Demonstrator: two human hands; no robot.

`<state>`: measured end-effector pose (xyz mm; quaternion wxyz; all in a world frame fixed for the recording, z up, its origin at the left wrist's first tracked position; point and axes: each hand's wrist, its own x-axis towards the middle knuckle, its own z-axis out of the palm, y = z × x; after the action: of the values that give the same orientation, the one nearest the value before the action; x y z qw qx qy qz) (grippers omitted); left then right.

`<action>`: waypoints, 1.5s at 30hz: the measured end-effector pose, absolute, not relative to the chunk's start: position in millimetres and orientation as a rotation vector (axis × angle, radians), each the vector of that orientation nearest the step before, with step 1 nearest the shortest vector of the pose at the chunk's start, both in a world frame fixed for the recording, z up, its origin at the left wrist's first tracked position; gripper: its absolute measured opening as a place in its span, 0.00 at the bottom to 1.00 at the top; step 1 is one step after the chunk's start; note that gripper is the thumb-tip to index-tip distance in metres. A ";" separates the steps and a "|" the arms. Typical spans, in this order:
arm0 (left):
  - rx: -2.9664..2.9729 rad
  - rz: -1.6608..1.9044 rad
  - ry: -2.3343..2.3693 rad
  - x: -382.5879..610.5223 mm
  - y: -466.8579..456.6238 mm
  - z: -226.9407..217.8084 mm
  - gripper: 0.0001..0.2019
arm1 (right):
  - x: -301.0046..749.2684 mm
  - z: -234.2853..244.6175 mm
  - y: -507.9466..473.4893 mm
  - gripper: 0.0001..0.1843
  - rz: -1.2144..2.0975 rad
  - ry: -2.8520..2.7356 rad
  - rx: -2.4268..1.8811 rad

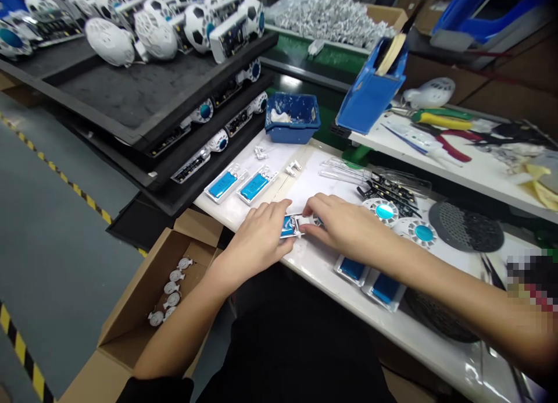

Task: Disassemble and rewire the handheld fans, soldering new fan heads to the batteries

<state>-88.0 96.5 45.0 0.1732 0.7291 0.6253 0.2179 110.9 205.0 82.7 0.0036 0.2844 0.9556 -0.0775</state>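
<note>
White casing (288,226) with a blue pack inside, head view: the casing is held just above the near edge of the worktable (314,264), close to the centre of the view. Its 9 o'clock end is gripped by the left hand (261,235), with fingers and thumb curled narrowly along the two long sides. At its 3 o'clock end, a white end piece (307,221) is pinched by the right hand (335,218), thumb and forefinger nearly closed. Relative to the casing, two similar units (239,185) are laid at 10 o'clock, a white bracket (293,168) at 12, circuit boards (389,195) at 2 and two more units (369,280) at 4. The step in hand is judged to be the seating or adjusting of the end piece; whether it is fastened cannot be told. Steady left-hand support and fine, aligned fingertip pressure seem called for next.
</note>
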 end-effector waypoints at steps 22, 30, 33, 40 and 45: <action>1.343 1.042 1.400 -23.9 109.5 55.9 0.12 | 184.2 118.0 227.8 0.35 -0.997 3.156 0.945; 1.427 1.035 1.547 -24.3 145.6 52.7 0.06 | 178.4 108.2 268.4 0.33 -0.799 3.203 0.703; 1.421 1.103 1.528 -20.4 146.4 52.0 0.09 | 179.2 106.6 264.1 0.40 -0.831 3.303 0.819; 1.569 1.010 1.580 -17.3 144.1 49.7 0.13 | 185.7 102.7 259.6 0.36 -0.808 3.258 0.939; 1.820 0.821 1.794 -16.3 150.4 52.6 0.11 | 191.5 94.9 275.8 0.33 -0.686 3.141 0.889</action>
<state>-16.3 150.4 52.6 0.2267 0.6602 0.6511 0.2980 191.5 275.8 94.9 -0.0969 0.2652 0.9372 -0.2048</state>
